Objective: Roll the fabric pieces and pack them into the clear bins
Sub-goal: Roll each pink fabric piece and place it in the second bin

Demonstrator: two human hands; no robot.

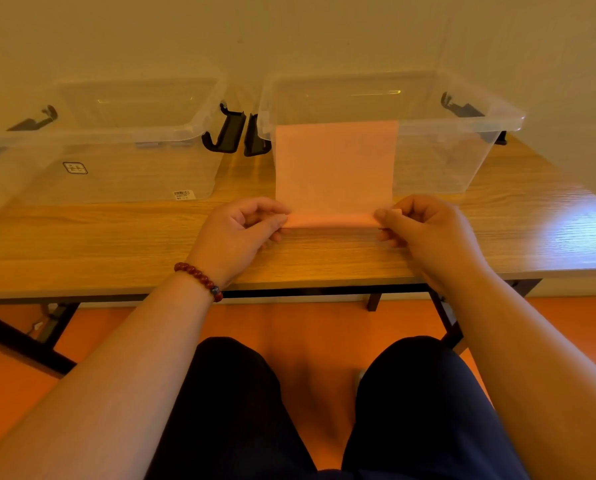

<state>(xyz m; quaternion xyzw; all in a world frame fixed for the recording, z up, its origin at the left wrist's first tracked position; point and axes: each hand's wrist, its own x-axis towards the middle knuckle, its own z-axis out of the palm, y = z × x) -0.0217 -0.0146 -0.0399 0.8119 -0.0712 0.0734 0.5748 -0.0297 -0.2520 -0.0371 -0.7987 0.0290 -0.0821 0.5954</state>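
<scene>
Rolling step, item: pink fabric piece (334, 161), near edge curled into thin roll on desk (116, 237), far end lay up front wall of right clear bin (462, 157). Left hand (244, 226), right hand (417, 223) each pinched one roll end. Judged best: both ends advanced together, tight, level.

The left bin (116, 174) loses its left end to the frame edge. Its label (184, 194) and moulded mark (75, 167) have print too small to read. The fabric (334, 161) covers the middle front wall of the right bin (445, 157); can't tell if its top edge hooks over the rim or just leans. Roll ends are hidden under the fingers of the left hand (244, 226) and right hand (424, 226). The table (116, 244) runs out of frame on both sides, and its far right corner is blurred.
</scene>
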